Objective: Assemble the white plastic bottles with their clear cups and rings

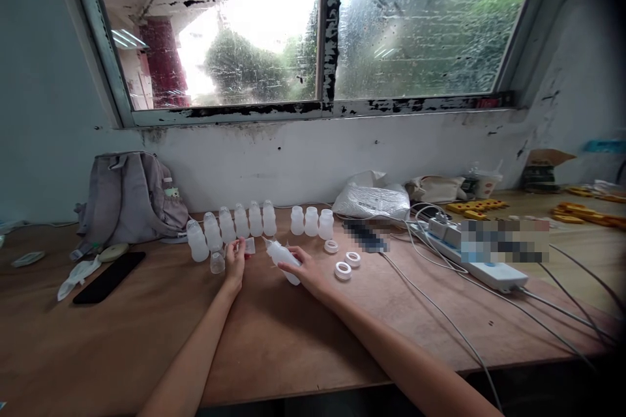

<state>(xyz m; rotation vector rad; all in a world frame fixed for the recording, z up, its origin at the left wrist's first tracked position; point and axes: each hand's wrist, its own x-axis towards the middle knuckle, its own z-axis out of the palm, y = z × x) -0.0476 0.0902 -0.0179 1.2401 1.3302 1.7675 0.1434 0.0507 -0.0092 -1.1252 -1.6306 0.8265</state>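
My right hand [304,268] is wrapped round a translucent white baby bottle [280,253], tilted with its nipple end toward the upper left. In my left hand [235,262] a small clear cap [250,245] is held by the fingertips, apart from the bottle. Another clear cap [218,264] lies on the table just left of that hand. Behind it stands a row of several capped bottles [227,226]. Three bottles without tops [312,221] stand farther right. Three white collar rings [343,271] lie to the right of my right hand.
A grey backpack [130,199] leans by the wall at left, with a black phone [109,277] before it. On the right are a silver padded bag [374,201], a white power strip [493,272] with trailing cables, and yellow tools [584,214]. The wooden table's [293,365] front edge is near.
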